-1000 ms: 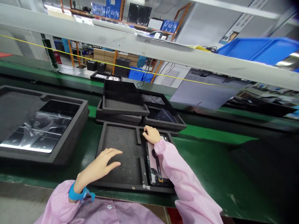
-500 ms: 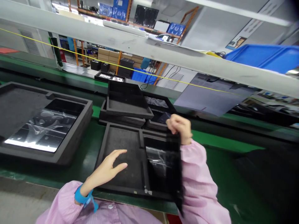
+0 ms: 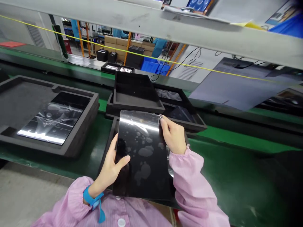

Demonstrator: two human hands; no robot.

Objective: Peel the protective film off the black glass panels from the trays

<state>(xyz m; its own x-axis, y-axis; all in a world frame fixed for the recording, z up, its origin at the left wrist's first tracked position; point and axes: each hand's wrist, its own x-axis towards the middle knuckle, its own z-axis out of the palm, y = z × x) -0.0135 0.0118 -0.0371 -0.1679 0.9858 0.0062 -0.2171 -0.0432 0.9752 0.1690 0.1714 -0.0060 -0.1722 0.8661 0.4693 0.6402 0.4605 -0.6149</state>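
Note:
A glossy black screen panel [image 3: 142,164], with bubble-like blotches under a clear film, is held tilted in front of me. My right hand [image 3: 174,134] pinches its upper right corner between thumb and fingers. At its left edge is my left hand [image 3: 111,167], with the thumb over the front face and the fingers along the side and behind. A blue wrist strap [image 3: 91,197] circles my left wrist. Beneath the panel lies a black foam tray [image 3: 105,157], mostly hidden.
To the left, a thick foam tray [image 3: 81,126] holds another film-covered screen panel [image 3: 55,118]. Behind my hands are a stacked foam tray [image 3: 137,102] and another tray with film-covered panels [image 3: 201,124]. A green bench [image 3: 213,176] runs underneath; a yellow cord [image 3: 151,57] crosses in front.
My right hand has swung the panel left and turned its face toward me, over the tray. My left hand has come onto the panel's left edge. The view has shifted slightly.

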